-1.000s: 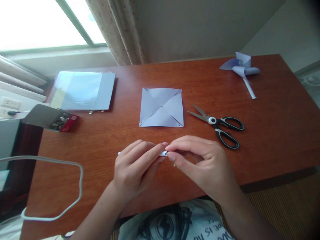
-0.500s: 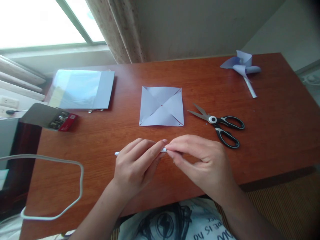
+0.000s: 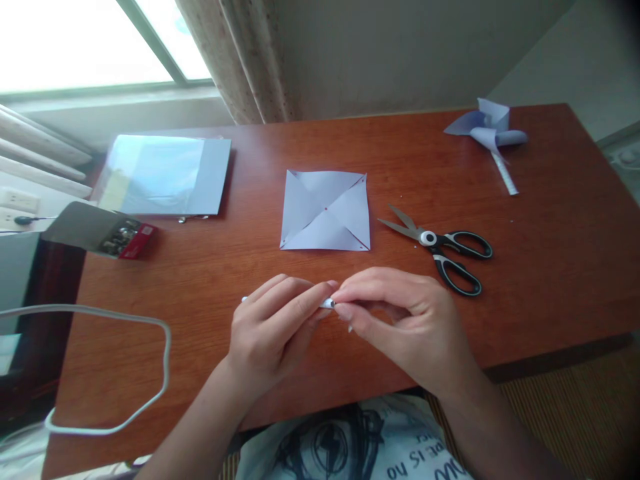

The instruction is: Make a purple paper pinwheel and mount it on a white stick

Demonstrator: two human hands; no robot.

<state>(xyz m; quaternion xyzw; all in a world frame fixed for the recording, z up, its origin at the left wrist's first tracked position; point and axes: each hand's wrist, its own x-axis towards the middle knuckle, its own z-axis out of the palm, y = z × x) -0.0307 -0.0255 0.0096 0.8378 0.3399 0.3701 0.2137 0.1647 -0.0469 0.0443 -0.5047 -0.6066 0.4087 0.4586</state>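
Note:
My left hand (image 3: 273,327) is closed around a thin white rolled paper stick (image 3: 327,303), and most of its length is hidden under the fingers. One end of the stick pokes out behind the knuckles, the other toward my right hand (image 3: 410,320). The thumb and index finger of that hand pinch the stick's right end, where a dark opening shows. A small white tip juts out below the right thumb; what it is I cannot make out. Beyond both hands lies a square white paper (image 3: 325,210) with diagonal cuts from its corners and a dot at its centre.
Scissors (image 3: 434,241) lie spread on the wooden table (image 3: 225,267) to the right. A finished paper pinwheel (image 3: 493,130) rests at the back right. At left are an opened small box (image 3: 120,240) of metal pieces, a plastic-wrapped pack (image 3: 165,177) and a white cable (image 3: 165,360).
Less of the stick shows past my left hand, and its right end has turned so the dark opening is more visible. My right fingers stay at that end. The view has shifted slightly.

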